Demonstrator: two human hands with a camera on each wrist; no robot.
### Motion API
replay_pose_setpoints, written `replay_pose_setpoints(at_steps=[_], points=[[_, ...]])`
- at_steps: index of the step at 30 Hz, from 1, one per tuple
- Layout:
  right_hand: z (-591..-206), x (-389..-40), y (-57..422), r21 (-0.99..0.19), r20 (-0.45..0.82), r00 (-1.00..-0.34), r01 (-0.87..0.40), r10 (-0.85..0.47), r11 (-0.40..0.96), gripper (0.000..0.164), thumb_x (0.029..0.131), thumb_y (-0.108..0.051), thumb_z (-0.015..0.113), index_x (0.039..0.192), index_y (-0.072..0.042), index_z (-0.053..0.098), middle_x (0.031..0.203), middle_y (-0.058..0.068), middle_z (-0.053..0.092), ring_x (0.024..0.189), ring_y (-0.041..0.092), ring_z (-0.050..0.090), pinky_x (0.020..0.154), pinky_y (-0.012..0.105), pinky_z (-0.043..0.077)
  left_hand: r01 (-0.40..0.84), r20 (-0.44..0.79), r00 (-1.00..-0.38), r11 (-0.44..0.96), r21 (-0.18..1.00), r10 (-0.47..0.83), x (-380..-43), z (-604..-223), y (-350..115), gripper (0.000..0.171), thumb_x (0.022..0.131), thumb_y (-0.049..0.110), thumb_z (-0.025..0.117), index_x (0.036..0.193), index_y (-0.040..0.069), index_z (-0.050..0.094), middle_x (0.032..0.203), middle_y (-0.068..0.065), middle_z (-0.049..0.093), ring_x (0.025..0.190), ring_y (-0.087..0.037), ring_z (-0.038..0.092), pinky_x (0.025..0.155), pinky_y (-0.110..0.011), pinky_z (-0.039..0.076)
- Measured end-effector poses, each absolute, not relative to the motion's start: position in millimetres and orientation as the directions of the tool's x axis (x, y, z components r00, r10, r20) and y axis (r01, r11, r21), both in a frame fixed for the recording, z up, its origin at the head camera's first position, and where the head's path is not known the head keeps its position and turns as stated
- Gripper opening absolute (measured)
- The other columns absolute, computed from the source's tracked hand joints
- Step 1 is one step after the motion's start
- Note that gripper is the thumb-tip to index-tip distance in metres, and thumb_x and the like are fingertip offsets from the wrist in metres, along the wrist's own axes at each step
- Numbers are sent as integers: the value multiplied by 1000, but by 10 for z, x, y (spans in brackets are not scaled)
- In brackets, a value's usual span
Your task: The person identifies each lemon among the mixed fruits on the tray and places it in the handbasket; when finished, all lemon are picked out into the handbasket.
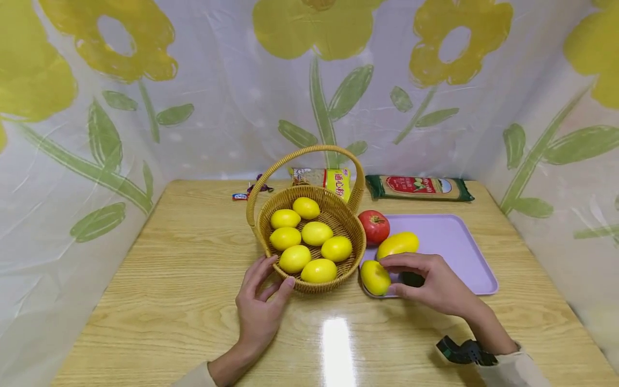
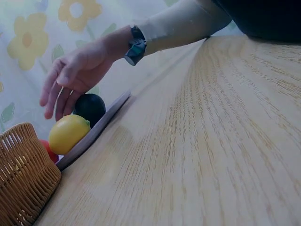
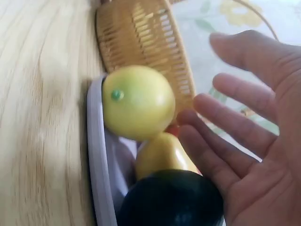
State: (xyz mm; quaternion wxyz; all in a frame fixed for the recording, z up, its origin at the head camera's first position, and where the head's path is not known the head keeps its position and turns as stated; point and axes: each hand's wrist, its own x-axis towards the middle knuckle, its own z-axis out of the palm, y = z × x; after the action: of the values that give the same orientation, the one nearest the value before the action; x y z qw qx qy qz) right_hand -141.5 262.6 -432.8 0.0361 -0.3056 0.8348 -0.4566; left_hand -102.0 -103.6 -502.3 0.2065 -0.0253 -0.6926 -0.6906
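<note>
The wicker basket [image 1: 355, 252] holds several lemons [image 1: 316, 233]. My left hand [image 1: 258, 312] rests against the basket's near left side, thumb and fingertips at the rim; it is out of sight in the left wrist view. Over the purple tray [image 1: 450, 242], my right hand [image 1: 430, 282] hovers with fingers spread and thumb apart, holding nothing in the right wrist view. Closest to its fingertips is a yellow lemon-like fruit [image 3: 138, 102] with a green nub, at the tray's near left corner. A longer yellow fruit [image 1: 398, 245] and a dark green round fruit [image 3: 170, 200] lie beside it.
On the tray's far left, a red fruit [image 1: 374, 227] sits close to the basket. A yellow-labelled packet [image 1: 337, 183] and a long green-ended packet [image 1: 419, 187] lie along the table's back. Small wrapped candies [image 1: 240, 197] lie behind the basket's left side.
</note>
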Motion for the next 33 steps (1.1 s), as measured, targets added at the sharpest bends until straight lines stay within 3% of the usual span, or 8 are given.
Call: replay_pose_setpoints(at_steps=[3,7,12,20,23,27,33], points=[[-4329,-1442,2632,-645,234,-808,-545,-541,536,46,92,-20,93,136,-20,78,131,-5,79,114,16,75,101,28,66,330,328,-910,36,943,-253,-1032,-5022,-1037,52,94,-2,85,143,-2,68,158,-21,52,137,-43,61,102,-34,67],[-4361,-1454,2558,-484,240,-793,-597,-559,640,48,88,-25,95,133,-22,79,130,-11,79,116,12,73,101,34,66,333,328,-909,25,943,-256,-1028,-5020,-1026,53,93,-3,85,143,0,69,158,-22,51,137,-42,61,103,-35,66],[-4411,-1454,2435,-428,249,-798,-599,-550,676,49,87,-27,96,132,-17,79,133,-2,78,123,19,73,105,46,67,337,333,-909,28,941,-251,-1026,-5024,-1028,52,94,-3,84,143,5,70,158,-23,51,136,-41,62,102,-34,67],[-4457,-1483,2335,-370,336,-761,-648,-555,665,49,85,-18,95,131,-11,78,132,7,77,125,27,73,105,48,67,344,340,-905,28,939,-255,-1034,-5022,-1036,52,93,-4,84,143,3,70,158,-23,52,136,-43,61,103,-33,66],[-4429,-1487,2360,-397,308,-763,-646,-569,652,49,86,-16,94,132,-15,78,131,1,78,121,21,73,103,44,69,337,333,-908,29,941,-255,-1037,-5024,-1035,52,93,-3,85,143,2,69,158,-22,51,137,-42,61,103,-33,66],[-4261,-1500,2448,-527,290,-780,-614,-555,588,51,85,-8,91,132,-21,77,127,-8,78,109,11,72,93,35,71,320,318,-915,32,947,-247,-1029,-5032,-1032,52,94,0,86,143,8,71,159,-19,52,138,-41,60,103,-31,67],[-3904,-1638,2409,-685,294,-756,-593,-585,422,49,89,-1,87,134,-19,76,131,-1,77,110,13,74,93,33,71,325,322,-913,32,945,-251,-1026,-5028,-1037,53,93,-1,86,142,9,71,159,-21,52,137,-42,61,102,-32,67]])
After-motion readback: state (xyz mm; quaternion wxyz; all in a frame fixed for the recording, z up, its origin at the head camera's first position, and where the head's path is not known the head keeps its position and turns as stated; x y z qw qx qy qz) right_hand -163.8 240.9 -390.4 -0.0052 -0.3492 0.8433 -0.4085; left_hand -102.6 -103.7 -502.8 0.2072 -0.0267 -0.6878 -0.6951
